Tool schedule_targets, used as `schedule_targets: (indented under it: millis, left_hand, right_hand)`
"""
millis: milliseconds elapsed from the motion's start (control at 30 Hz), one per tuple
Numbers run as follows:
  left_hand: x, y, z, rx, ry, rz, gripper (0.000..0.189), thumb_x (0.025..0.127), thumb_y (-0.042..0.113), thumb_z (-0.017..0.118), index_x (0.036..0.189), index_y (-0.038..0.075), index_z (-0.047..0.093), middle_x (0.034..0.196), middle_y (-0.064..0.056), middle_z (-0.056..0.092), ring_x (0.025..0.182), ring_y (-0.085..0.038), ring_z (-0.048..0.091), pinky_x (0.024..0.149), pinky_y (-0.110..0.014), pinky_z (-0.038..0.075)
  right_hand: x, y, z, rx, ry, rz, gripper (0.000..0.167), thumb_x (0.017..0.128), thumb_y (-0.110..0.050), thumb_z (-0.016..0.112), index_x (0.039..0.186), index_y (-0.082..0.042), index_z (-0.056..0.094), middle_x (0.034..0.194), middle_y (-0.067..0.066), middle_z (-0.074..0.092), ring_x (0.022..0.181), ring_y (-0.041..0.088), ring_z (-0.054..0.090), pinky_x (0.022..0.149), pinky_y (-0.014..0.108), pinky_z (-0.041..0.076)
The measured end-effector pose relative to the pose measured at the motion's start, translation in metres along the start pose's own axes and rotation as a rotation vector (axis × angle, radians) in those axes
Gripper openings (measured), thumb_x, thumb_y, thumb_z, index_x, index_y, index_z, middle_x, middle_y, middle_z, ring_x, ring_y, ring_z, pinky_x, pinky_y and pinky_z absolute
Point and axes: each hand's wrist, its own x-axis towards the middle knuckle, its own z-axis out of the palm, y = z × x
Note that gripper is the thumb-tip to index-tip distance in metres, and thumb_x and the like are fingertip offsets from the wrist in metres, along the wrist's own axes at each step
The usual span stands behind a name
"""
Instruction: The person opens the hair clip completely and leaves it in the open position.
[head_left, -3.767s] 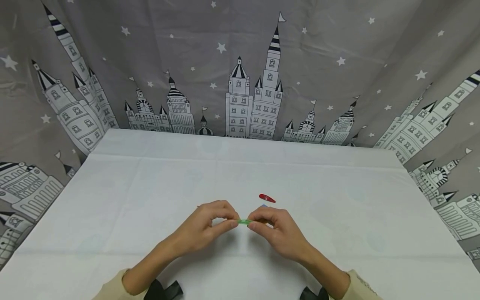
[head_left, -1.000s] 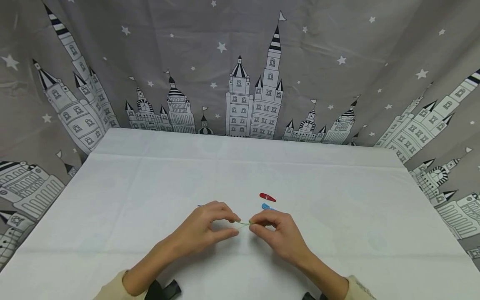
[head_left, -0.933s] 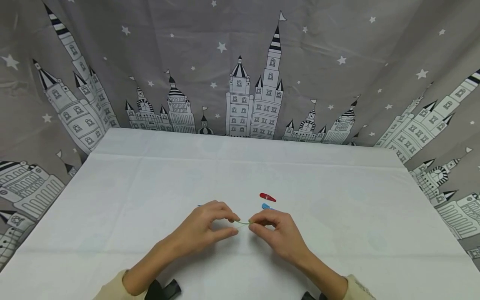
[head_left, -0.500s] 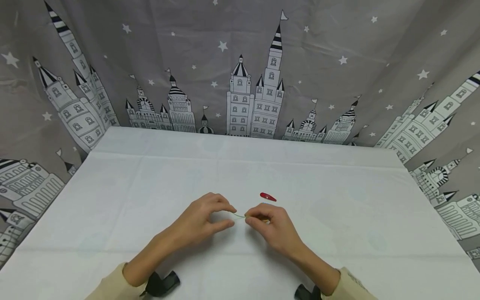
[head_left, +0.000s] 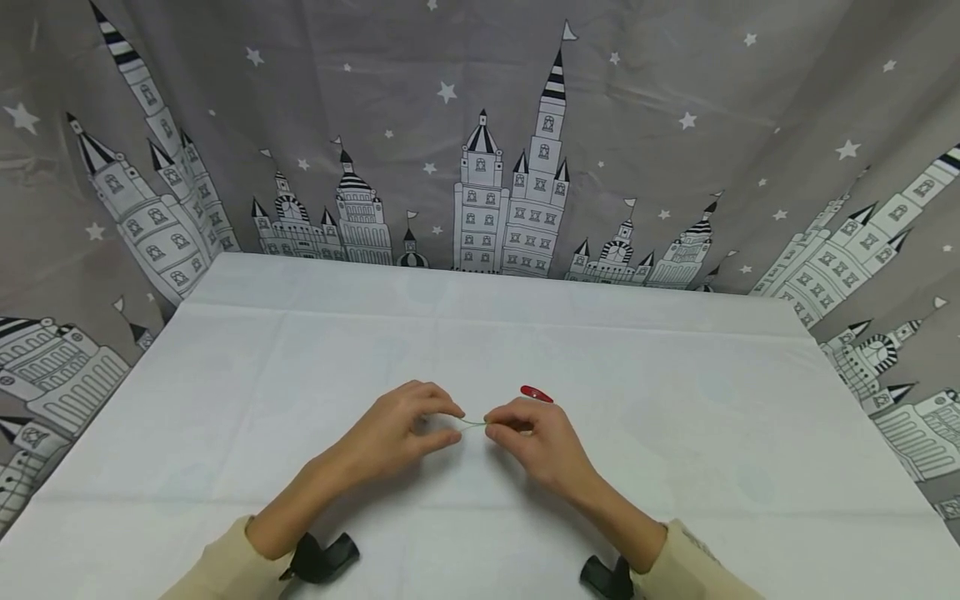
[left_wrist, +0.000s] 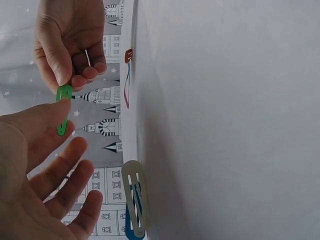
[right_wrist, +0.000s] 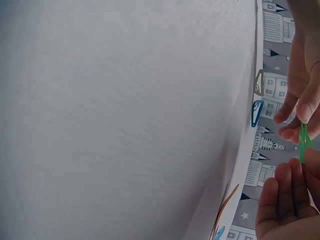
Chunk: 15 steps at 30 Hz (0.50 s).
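In the head view a green snap hair clip (head_left: 472, 423) spans the gap between the two hands above the table, its thin arms spread apart at the left end. The right hand (head_left: 543, 442) pinches the other end between thumb and index finger. The left hand (head_left: 397, 429) has thumb and index finger parted around the spread end, fingertips right at its arms. Its other fingers are loosely extended in the left wrist view, where the thumb overlaps the green clip (left_wrist: 63, 90). A red hair clip (head_left: 536, 393) lies just beyond the right hand.
On the white-covered table (head_left: 675, 400), a beige clip (left_wrist: 142, 200) and a blue clip (left_wrist: 131, 227) lie near the left hand. An orange clip (right_wrist: 227, 205) and a light blue clip (right_wrist: 219, 233) lie by the right. A grey castle-print curtain (head_left: 645, 100) hangs behind.
Earlier both hands pinched the green clip's ends; the left thumb and index finger have since parted and the clip's arms spread. Both hands have shifted away from the body and slightly left.
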Motion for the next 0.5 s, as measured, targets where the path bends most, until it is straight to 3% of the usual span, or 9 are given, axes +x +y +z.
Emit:
schedule_targets:
  millis: [267, 500]
  left_hand:
    - [0.005, -0.005, -0.001, -0.079, -0.019, -0.024, 0.023, 0.089, 0.018, 0.075, 0.109, 0.006, 0.073, 0.105, 0.006, 0.068, 0.100, -0.017, 0.062, 0.086, -0.041, 0.050]
    - [0.009, -0.015, 0.000, -0.118, -0.055, -0.076, 0.024, 0.091, 0.022, 0.073, 0.111, 0.008, 0.073, 0.106, 0.007, 0.067, 0.103, -0.016, 0.062, 0.088, -0.043, 0.050]
  right_hand:
    - [0.009, 0.003, 0.001, -0.041, -0.002, -0.017, 0.007, 0.090, -0.006, 0.072, 0.093, -0.003, 0.076, 0.089, 0.004, 0.071, 0.082, 0.014, 0.063, 0.076, 0.031, 0.053]
    - [0.018, 0.005, 0.002, -0.117, -0.005, -0.038, 0.006, 0.088, -0.005, 0.072, 0.092, -0.006, 0.077, 0.090, 0.003, 0.072, 0.084, 0.014, 0.065, 0.077, 0.030, 0.052]
